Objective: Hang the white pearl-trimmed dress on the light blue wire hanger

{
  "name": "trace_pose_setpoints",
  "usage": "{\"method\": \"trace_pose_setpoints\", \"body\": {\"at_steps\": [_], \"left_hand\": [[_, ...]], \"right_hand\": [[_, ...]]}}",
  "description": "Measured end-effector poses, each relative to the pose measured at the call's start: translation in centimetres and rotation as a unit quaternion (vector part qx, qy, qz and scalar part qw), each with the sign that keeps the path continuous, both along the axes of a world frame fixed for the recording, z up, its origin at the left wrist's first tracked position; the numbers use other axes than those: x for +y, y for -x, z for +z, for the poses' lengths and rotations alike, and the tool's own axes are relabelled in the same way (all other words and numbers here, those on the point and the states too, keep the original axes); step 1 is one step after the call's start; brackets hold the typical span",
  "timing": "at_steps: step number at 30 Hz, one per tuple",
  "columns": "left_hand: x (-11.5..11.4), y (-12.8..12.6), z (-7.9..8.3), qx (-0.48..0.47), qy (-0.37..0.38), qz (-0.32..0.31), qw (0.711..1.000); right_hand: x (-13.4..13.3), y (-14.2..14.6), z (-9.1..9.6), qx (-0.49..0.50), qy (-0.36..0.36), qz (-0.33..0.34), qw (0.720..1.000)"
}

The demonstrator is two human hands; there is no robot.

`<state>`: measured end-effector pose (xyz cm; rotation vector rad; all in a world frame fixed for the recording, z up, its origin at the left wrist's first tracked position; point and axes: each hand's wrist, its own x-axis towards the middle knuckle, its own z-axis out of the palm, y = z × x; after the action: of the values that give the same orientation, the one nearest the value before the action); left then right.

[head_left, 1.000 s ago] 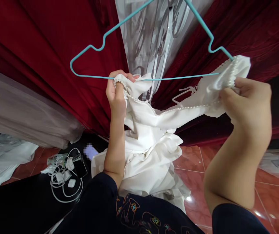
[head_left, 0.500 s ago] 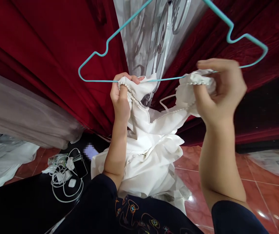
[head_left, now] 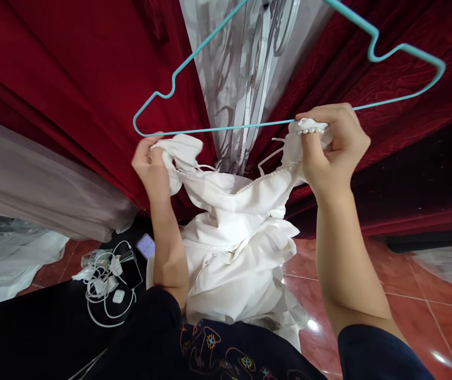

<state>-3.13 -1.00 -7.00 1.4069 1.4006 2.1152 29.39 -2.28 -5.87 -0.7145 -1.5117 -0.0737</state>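
A white dress (head_left: pixel 226 227) with pearl-beaded trim along its neckline hangs in front of me, its skirt spreading down toward my lap. My left hand (head_left: pixel 152 163) pinches one shoulder strap just under the left end of the light-blue hanger (head_left: pixel 210 129). On the other side, my right hand (head_left: pixel 334 145) grips the second beaded strap against the hanger's bottom bar, thumb in front and fingers behind. Thin white ties dangle behind the bodice. The hanger's hook lies beyond the top of the view.
Dark red curtains (head_left: pixel 91 95) flank a grey-white drape (head_left: pixel 226 63) ahead. At lower left, a black surface (head_left: pixel 31 322) bears tangled white cables (head_left: pixel 91 287), a phone with a lit screen (head_left: pixel 145 246) and a dark-screened device (head_left: pixel 132 273). Red floor tiles (head_left: pixel 352 316) lie at right.
My left hand has moved left along the hanger with its strap, spreading the neckline wider. My right hand has shifted slightly left, still holding the other strap.
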Motion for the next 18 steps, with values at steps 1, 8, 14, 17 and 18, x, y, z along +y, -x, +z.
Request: {"method": "trace_pose_setpoints", "body": {"at_steps": [1, 8, 14, 17, 18], "left_hand": [[0.8, 1.2, 0.9, -0.018, -0.006, 0.037, 0.999], [3.8, 5.6, 7.9, 0.037, -0.036, 0.085, 0.995], [4.6, 4.8, 10.5, 0.108, -0.016, 0.045, 0.993], [6.8, 3.7, 11.2, 0.215, -0.037, -0.008, 0.976], [7.6, 3.3, 11.3, 0.243, -0.047, -0.024, 0.969]], "right_hand": [[-0.1, 0.2, 0.0, 0.001, 0.004, -0.002, 1.000], [-0.7, 1.7, 0.0, -0.018, 0.070, 0.002, 0.997], [-0.3, 0.8, 0.0, 0.010, 0.060, 0.007, 0.998], [-0.4, 0.8, 0.0, 0.008, 0.060, 0.005, 0.998], [-0.6, 0.8, 0.0, 0.006, 0.063, 0.003, 0.998]]}}
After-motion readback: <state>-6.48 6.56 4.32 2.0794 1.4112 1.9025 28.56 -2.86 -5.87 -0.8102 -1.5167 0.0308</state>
